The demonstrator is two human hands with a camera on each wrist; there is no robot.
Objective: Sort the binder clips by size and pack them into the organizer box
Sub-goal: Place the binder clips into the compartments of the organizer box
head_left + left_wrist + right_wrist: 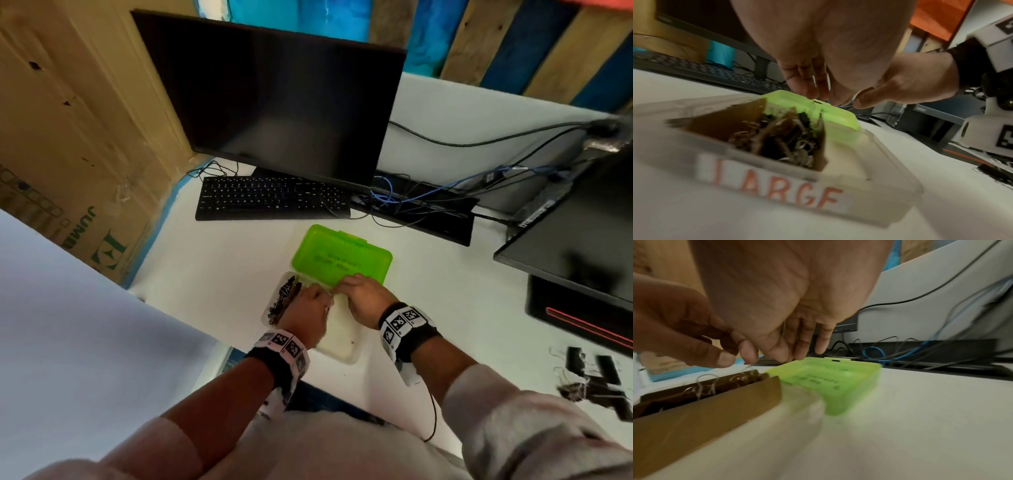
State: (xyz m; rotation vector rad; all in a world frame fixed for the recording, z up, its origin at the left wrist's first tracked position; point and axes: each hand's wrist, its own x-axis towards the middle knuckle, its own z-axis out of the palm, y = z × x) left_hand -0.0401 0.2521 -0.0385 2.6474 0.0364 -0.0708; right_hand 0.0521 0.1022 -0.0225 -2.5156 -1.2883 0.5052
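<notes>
Here I see both hands over the open box (342, 346), green lid (342, 260) folded back at 12 o'clock. My left hand (305, 311) curls above the clips (284, 298) in the cardboard section; whether it holds one I cannot tell. My right hand (363, 299) hovers with relaxed fingers, holding nothing. More clips (592, 380) lie on the surface (219, 267) at 3 o'clock.

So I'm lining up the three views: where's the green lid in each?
Head: green lid at centre, just beyond both hands.
Left wrist: centre, behind the clips, under the fingertips.
Right wrist: centre, right of the cardboard divider.
Shared landmark: the keyboard behind the lid.
</notes>
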